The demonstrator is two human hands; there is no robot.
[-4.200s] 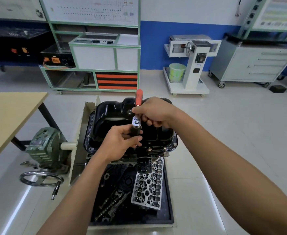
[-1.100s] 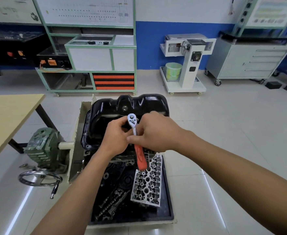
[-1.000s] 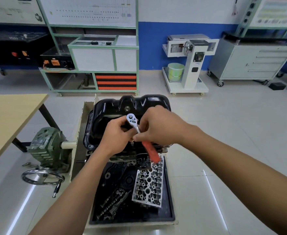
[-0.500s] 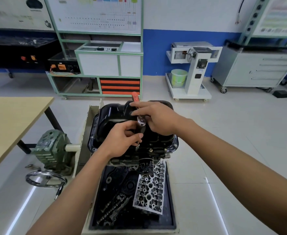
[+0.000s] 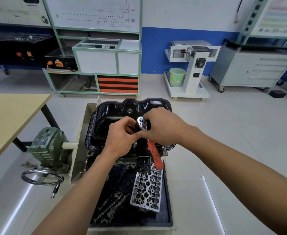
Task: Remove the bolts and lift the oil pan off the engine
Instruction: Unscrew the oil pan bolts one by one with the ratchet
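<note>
Our oil pan [image 5: 115,119] sits black and glossy on top of the engine [image 5: 144,161], its flange flat on the block, so we judge it not yet free to lift. A bolt [image 5: 163,147] shows on the near right of the flange. The one we are working lies on that same near edge, further left, under the foot of the extension [image 5: 135,144]; the bolt head itself is hidden from us.

What the next move turns on is this: the extension stands nearly upright over the flange, with the ratchet [image 5: 141,123] head at its top, between our two hands. The red handle [image 5: 155,156] runs from that head toward us and a little to the right, over the front of the engine, toward the cylinder head [image 5: 147,189] in the tray [image 5: 167,209]. So the handle's swing goes flat around the upright shaft.

Our left hand [image 5: 120,138] is nearer the bolt, its grip curled round the extension just under the ratchet head. Our right hand [image 5: 164,128] has its grip closed on the ratchet shank just beside the head, so we judge it does the swinging
</note>
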